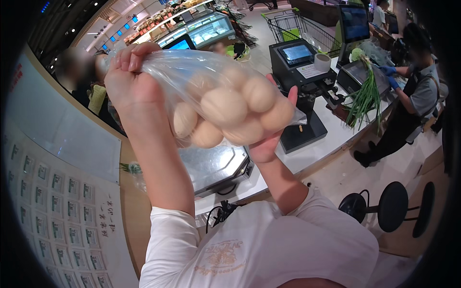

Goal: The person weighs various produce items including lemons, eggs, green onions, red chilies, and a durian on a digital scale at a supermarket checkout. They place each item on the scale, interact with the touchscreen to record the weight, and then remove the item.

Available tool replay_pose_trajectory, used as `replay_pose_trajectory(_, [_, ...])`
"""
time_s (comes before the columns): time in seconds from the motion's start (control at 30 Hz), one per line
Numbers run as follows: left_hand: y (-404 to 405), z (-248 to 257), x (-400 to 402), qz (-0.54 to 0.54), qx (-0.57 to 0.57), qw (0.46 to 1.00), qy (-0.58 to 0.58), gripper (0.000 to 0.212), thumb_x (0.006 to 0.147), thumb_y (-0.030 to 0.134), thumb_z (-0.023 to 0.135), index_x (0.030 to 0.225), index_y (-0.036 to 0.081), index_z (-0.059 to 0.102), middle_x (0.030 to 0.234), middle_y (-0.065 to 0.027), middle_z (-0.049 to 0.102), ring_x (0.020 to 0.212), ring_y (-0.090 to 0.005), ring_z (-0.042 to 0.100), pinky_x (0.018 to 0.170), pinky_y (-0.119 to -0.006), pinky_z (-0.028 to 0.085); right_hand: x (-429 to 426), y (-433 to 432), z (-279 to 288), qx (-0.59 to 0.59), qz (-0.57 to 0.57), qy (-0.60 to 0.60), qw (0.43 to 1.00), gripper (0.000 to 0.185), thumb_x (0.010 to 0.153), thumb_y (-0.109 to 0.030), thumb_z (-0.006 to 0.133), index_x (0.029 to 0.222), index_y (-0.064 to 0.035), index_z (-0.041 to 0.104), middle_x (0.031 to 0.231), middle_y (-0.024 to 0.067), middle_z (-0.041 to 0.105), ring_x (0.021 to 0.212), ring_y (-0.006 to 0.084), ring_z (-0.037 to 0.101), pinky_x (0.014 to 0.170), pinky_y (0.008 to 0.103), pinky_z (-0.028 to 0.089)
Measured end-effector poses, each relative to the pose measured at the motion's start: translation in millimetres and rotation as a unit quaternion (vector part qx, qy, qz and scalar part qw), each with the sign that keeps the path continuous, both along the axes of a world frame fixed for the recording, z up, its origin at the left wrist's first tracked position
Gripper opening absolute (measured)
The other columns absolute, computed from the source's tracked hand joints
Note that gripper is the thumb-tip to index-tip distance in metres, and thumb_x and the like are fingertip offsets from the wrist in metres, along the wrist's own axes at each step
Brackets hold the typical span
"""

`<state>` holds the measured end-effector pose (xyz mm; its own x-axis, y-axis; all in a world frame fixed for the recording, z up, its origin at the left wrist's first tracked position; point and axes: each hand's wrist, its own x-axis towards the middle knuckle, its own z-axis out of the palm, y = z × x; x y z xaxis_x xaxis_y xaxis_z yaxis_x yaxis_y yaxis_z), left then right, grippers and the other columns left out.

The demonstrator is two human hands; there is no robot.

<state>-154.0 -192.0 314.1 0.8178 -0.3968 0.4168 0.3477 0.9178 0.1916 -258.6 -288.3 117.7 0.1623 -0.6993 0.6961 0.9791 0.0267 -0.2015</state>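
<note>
A clear plastic bag holding several round, pale cream-coloured items, which look like eggs or round vegetables, is lifted above the counter. My left hand grips the gathered neck of the bag, fingers closed around the plastic. Under and behind the bag's far end is my right hand, supporting it from below with the fingers spread; part of the palm is hidden by the bag. Beneath the bag lies the shiny metal plate of a scale, partly covered from view.
Right of the bag stand a black terminal with a screen, a tape roll and a black base. A co-worker in blue gloves handles green leafy stalks. Stools stand below right; a whiteboard is at left.
</note>
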Motion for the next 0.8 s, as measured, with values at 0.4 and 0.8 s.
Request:
replay_pose_trajectory(0.4, [4.9,-18.5,0.2,-0.056,-0.007,0.998,-0.012,0.033,0.092,0.003,0.038,0.060,0.010,0.032,0.051,0.0008,0.028,0.047,-0.0115,0.028,0.055,-0.026,0.037,1.0,-6.3,-20.4,0.021,-0.043,0.112,0.993,0.077,0.087,-0.054,0.053,0.139,-0.0014,0.030,0.134,0.0143,0.042,0.125,0.0250,0.044,0.105,0.0398,0.036])
replay_pose_trajectory(0.8, [11.9,-52.2,24.0,-0.115,0.122,0.986,0.024,0.046,0.103,0.035,0.031,0.065,0.010,0.037,0.053,0.0017,0.032,0.045,-0.0112,0.029,0.049,-0.025,0.034,31.7,-2.2,-54.6,0.193,0.312,0.237,0.900,0.062,0.095,-0.051,0.030,0.142,-0.0109,0.036,0.143,0.0075,0.042,0.132,0.0258,0.041,0.109,0.0406,0.033])
